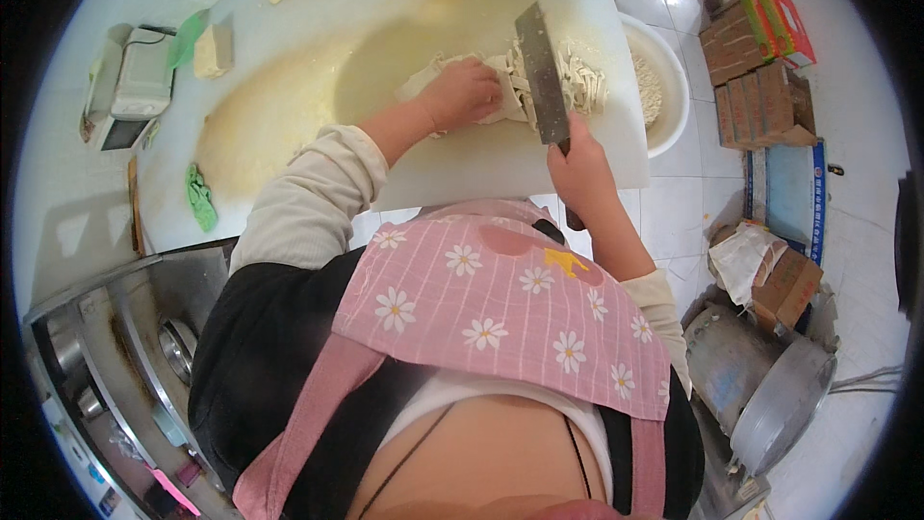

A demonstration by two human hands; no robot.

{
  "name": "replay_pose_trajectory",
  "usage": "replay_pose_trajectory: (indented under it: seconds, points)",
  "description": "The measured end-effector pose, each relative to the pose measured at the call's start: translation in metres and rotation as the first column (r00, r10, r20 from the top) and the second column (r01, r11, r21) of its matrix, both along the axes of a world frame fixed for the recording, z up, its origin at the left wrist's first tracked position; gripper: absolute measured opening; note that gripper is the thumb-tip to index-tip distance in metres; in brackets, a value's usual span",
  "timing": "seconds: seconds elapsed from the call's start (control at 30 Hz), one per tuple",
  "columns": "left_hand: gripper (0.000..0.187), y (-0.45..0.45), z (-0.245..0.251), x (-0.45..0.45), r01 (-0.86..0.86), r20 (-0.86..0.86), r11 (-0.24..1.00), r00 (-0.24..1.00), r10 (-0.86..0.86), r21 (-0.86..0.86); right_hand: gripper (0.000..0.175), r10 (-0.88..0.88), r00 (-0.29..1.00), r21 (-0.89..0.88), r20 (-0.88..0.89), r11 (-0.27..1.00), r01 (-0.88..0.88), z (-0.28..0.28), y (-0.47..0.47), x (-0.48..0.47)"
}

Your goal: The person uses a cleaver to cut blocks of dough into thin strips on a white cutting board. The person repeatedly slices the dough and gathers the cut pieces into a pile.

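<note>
My left hand (465,92) presses with curled fingers on a stack of pale, flat sheets (511,97) on the white cutting surface (289,180). My right hand (586,162) grips the handle of a cleaver (543,79), whose dark, speckled blade points away from me over the cut pieces. Pale strips (586,83) lie in a loose pile to the right of the blade, and some show between the blade and my left hand. The fingertips of my left hand are partly hidden.
Beyond the right edge stands a white basin (678,105) holding pale, finely cut pieces. A green cloth (200,198), a pale block (213,50) and a kitchen scale (144,72) are at the left. Cardboard boxes (765,108) and a large metal pot (729,354) stand at the right.
</note>
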State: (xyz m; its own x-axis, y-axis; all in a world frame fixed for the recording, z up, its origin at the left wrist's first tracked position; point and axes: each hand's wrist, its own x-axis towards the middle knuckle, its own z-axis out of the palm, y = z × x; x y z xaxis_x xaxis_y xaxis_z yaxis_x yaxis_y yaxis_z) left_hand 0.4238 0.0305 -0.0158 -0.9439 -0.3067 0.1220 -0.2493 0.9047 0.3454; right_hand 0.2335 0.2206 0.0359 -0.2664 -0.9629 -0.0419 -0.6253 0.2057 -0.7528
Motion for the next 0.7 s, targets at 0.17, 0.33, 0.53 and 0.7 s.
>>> replay_pose_trajectory:
  seconds: [0.17, 0.33, 0.53, 0.7]
  points:
    - [0.016, 0.002, -0.017, 0.002, -0.036, -0.172, 0.999, 0.985, 0.034, -0.009, 0.047, 0.019, 0.987, 0.062, -0.156, 0.998, -0.009, 0.008, -0.004, 0.035]
    - [0.017, -0.013, -0.020, 0.008, 0.040, -0.305, 0.999, 0.952, -0.036, 0.005, 0.046, 0.019, 0.943, 0.074, -0.334, 0.997, 0.006, 0.015, -0.010, 0.073]
    - [0.024, -0.023, -0.032, 0.008, 0.124, -0.359, 0.992, 0.927, -0.109, 0.020, 0.042, 0.069, 0.889, 0.378, -0.453, 0.918, 0.121, 0.032, -0.031, 0.102]
    - [0.025, -0.025, -0.036, 0.009, 0.140, -0.332, 0.989, 0.936, -0.117, 0.048, 0.033, 0.029, 0.877, 0.387, -0.481, 0.904, 0.182, 0.038, -0.035, 0.114]
